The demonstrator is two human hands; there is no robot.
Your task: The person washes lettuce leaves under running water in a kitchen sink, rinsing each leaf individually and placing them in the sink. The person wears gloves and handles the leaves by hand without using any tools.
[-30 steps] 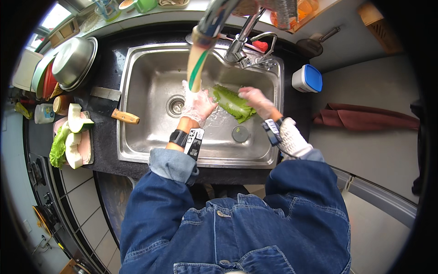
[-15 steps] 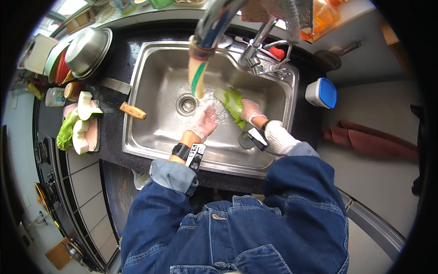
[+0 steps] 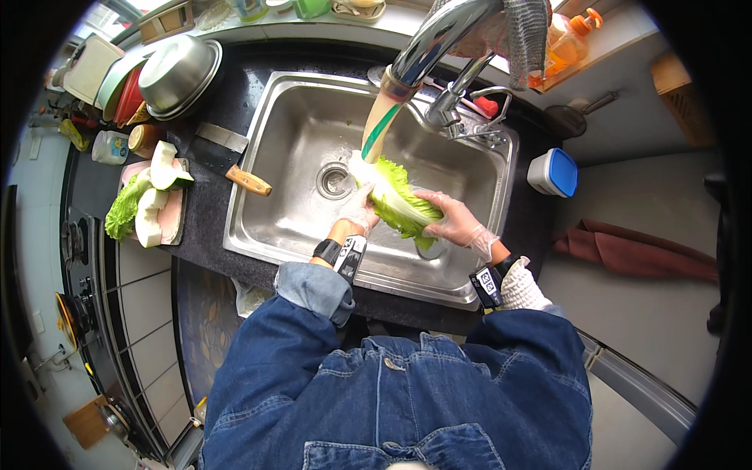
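- Right now a leaf of napa cabbage, pale at the stalk and bright green at the frilly edge, sits over the middle of the steel sink, with its white end under the stream from the faucet.
- The left hand, in a thin clear glove, is closed on the leaf's near-left side, fingers curled against the stalk.
- The right hand, gloved the same way, grips the green end from the right, so both hands hold the one leaf between them.
- Each wrist carries a dark band with a small tag, and rolled denim sleeves come up from the lower edge.
- Just left of the leaf, the round drain shows in the sink floor.
- On the dark desk at the sink's left rim lies a cleaver with a wooden handle, its blade pointing away from the person.
- Further left, a pink cutting board carries cut pieces of pale melon and more green leaves.
- Behind that, a steel bowl rests upside down near stacked dishes.
- Right of the sink stands a white box with a blue lid, and past it a dark red cloth lies crumpled.
- An orange soap bottle stands on the ledge behind the faucet.
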